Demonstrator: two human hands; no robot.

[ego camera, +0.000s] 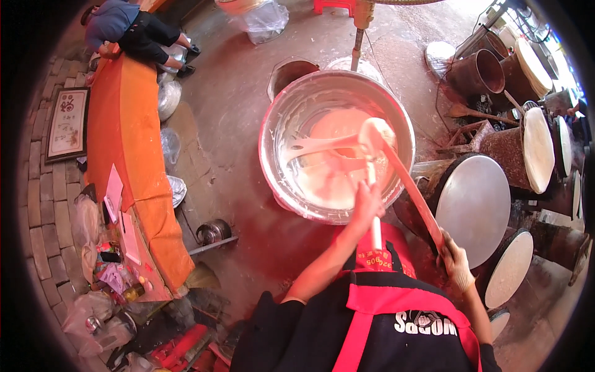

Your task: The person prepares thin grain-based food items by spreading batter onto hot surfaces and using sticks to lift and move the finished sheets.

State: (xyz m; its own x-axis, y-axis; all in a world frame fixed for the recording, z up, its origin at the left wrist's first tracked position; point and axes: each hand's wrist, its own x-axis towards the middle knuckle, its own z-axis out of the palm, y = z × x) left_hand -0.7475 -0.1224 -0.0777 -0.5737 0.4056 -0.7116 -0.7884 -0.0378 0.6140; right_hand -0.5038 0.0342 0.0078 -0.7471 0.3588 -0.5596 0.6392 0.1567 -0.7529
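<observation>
A large metal pot (266, 153) of pale wet batter (325, 186) stands before me, with batter smeared on its inner wall. My left hand (369, 202), bare, grips a white rod-like handle (377, 235) over the near rim. In my right hand (455, 262), which wears a pale glove, is the long wooden handle (413, 190) of a paddle. Both handles meet at a batter-coated head (375, 135) above the batter; which tool it belongs to is unclear. A pale flat paddle with holes (304, 147) reaches across the pot's left side.
Round griddles (473, 209) on drum-like stands line my right, with buckets (483, 72) beyond. At left runs a long table with an orange cover (139, 139); a person (135, 32) bends over its far end. A pole (357, 44) stands behind the pot; a kettle (214, 231) sits on the floor.
</observation>
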